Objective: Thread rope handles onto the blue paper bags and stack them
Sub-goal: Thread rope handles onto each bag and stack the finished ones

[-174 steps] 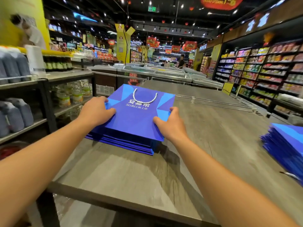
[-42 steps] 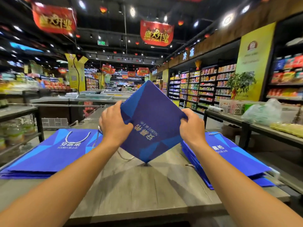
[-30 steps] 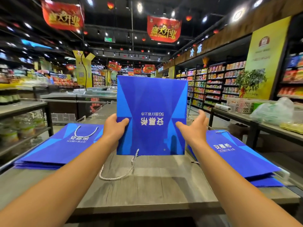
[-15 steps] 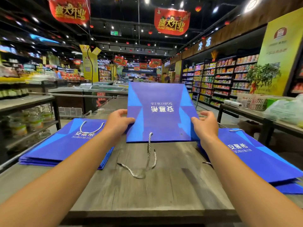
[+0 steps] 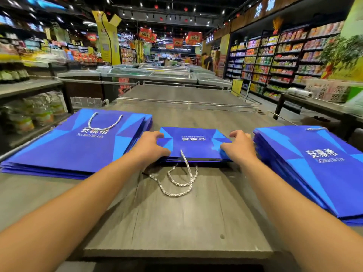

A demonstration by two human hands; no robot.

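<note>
1. On the left of the grey wooden table (image 5: 176,222) lies a flat stack of blue bags (image 5: 78,146). The top one has a white rope handle (image 5: 102,124) threaded in, looped on its far end.
2. The left hand (image 5: 149,148) grips the near left corner of the middle bag (image 5: 193,143), with its fingers curled over the bag's left edge.
3. The middle bag lies flat on the table between the two stacks, its printed text upside down to the viewer.
4. A loose white rope (image 5: 176,181) trails from its near edge and coils on the table, toward the viewer.
5. The right hand (image 5: 238,148) grips the bag's near right corner, thumb on top.
6. On the right lies a second flat stack of bags (image 5: 314,167); a short bit of white rope shows at its far edge.
</note>
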